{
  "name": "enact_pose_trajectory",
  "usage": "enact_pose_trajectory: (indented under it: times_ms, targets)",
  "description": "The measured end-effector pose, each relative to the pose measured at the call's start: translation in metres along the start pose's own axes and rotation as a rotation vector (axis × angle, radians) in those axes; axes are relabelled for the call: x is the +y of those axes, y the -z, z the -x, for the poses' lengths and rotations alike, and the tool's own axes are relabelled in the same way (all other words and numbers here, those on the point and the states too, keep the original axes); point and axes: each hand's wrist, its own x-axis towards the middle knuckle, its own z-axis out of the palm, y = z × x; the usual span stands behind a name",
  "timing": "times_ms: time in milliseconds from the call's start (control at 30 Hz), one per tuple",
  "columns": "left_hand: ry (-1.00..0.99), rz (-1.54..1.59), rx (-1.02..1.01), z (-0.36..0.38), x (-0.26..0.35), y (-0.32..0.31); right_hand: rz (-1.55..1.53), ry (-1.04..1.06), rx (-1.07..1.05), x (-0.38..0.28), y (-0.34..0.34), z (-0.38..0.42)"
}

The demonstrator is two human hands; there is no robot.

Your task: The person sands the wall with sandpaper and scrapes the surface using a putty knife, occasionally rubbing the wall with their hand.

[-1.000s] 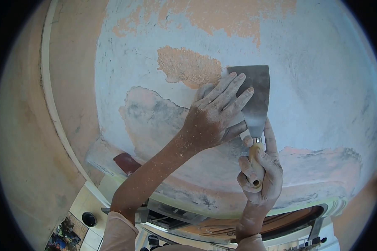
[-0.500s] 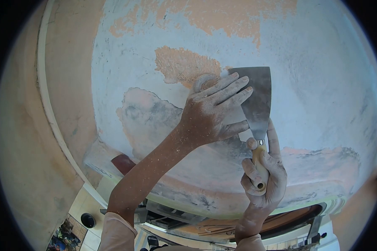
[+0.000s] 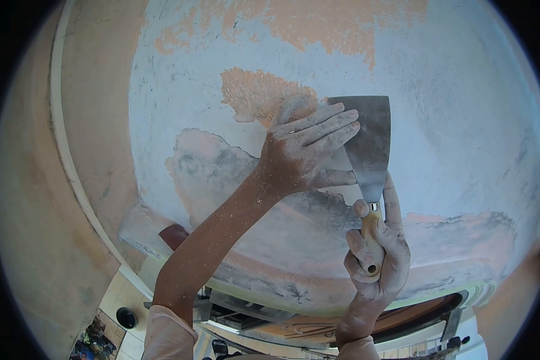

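My right hand, coated in pale dust, is wrapped round the light wooden handle of a wide scraper. The scraper's grey metal blade points up against the pale blue painted surface. Dusty too, my left hand reaches across from the left with its fingers stretched out, and several fingertips lie on the blade's left side. Its thumb reaches the blade lower down, near the neck. Just beyond the left hand is a bare peach-coloured patch with a ragged paint edge.
A greyish worn patch lies left of my hands, and a larger peach area further up. A dark red object sits by my left forearm. Below are a curved moulding, a dark round container and a cluttered pile.
My left hand has shifted very slightly on the blade, its wrist a little higher. The scraper and my right hand are almost where they were.
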Motion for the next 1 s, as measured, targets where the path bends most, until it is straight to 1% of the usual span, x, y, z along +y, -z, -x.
enact_pose_trajectory:
  times_ms: [67, 267, 367, 467, 533, 667, 767, 867, 1000]
  targets:
    - [-0.006, 0.015, -0.050, 0.004, 0.002, 0.001, -0.013, -0.005, -0.015, 0.001, 0.011, 0.004]
    - [0.011, 0.117, 0.009, 0.004, -0.002, -0.002, 0.023, 0.020, 0.040, 0.005, 0.001, 0.000]
    - [-0.011, 0.126, -0.027, 0.008, 0.003, -0.003, 0.025, 0.013, 0.004, 0.006, 0.020, 0.001]
    - [-0.113, 0.199, -0.041, 0.009, 0.002, -0.001, 0.034, 0.010, 0.055, 0.008, 0.008, -0.003]
    - [-0.139, 0.215, -0.060, 0.009, 0.002, 0.001, 0.017, 0.005, 0.028, 0.008, 0.010, -0.003]
    - [-0.245, 0.167, -0.119, 0.006, -0.002, 0.004, -0.016, -0.005, 0.023, 0.005, 0.017, 0.003]
    - [-0.228, 0.120, -0.102, 0.004, 0.001, 0.008, -0.018, -0.018, 0.020, 0.004, 0.015, 0.006]
    - [-0.185, 0.279, -0.070, 0.003, -0.001, -0.003, -0.001, -0.013, 0.010, 0.003, 0.011, 0.006]
    - [-0.185, 0.306, -0.070, 0.000, -0.005, -0.006, 0.033, 0.000, 0.009, 0.004, 0.013, 0.004]
